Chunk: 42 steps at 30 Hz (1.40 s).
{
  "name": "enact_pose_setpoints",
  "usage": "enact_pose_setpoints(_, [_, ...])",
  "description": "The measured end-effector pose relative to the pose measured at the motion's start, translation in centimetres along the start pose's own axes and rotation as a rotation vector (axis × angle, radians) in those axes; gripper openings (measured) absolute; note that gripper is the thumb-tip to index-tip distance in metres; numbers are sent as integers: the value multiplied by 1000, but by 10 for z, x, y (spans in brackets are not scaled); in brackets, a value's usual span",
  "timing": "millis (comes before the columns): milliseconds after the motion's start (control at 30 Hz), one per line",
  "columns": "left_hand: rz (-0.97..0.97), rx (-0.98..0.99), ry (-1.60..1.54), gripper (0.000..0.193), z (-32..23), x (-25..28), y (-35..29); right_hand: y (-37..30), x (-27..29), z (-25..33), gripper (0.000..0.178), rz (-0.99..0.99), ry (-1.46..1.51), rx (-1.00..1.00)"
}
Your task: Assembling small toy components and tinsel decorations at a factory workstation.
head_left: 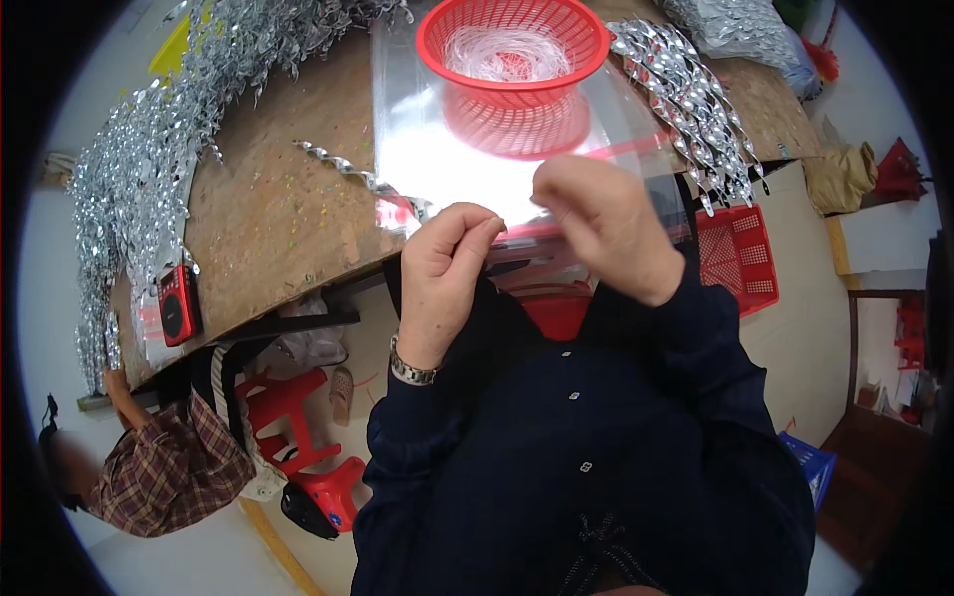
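Dark shirt (556, 427) fills the foreground. The left hand (437, 278) presses thumb and forefinger together; I cannot tell what they pinch. Just beside it, the right hand (611, 228) is blurred, fingers curled, its grip unclear. One silver strip (343, 163) runs over the table (283, 214) toward the left hand. Beyond, a red basket (512, 89) holds pale thread (507, 50).

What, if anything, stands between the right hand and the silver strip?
The left hand does: closed in a pinch, it sits between the blurred right hand and the near end of the silver strip. Clear plastic lies beneath; nothing else visible is in the way.
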<state>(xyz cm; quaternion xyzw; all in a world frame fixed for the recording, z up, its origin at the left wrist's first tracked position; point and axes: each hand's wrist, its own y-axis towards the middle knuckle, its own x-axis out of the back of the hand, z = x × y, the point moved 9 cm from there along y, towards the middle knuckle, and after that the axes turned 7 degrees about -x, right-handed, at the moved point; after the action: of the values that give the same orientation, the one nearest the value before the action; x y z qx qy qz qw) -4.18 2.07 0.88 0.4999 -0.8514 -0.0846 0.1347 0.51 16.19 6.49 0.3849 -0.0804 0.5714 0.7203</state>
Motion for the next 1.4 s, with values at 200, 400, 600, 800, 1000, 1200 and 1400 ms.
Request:
enact_pose_setpoints(200, [-63,-24,2,6,-4,18,-6,2,22,-5,7,-86,-126,50])
enact_pose_setpoints(400, [-21,-2,-24,5,-2,4,-4,-3,15,-8,5,-6,9,-52])
enact_pose_setpoints(600, [130,-365,432,5,-30,-14,3,-5,-1,19,4,143,192,-11])
enact_pose_setpoints(800, [169,-385,495,9,-24,-5,4,-3,26,6,2,60,264,-84])
enact_pose_setpoints(1000, [136,-562,760,20,-43,4,5,-9,35,-2,2,69,253,-146])
enact_pose_setpoints(1200, [87,-714,834,22,-113,2,7,-13,43,-14,5,49,266,-169])
enact_pose_setpoints(1400, [86,-640,755,18,-156,-10,7,-17,58,-27,7,-21,328,-242])
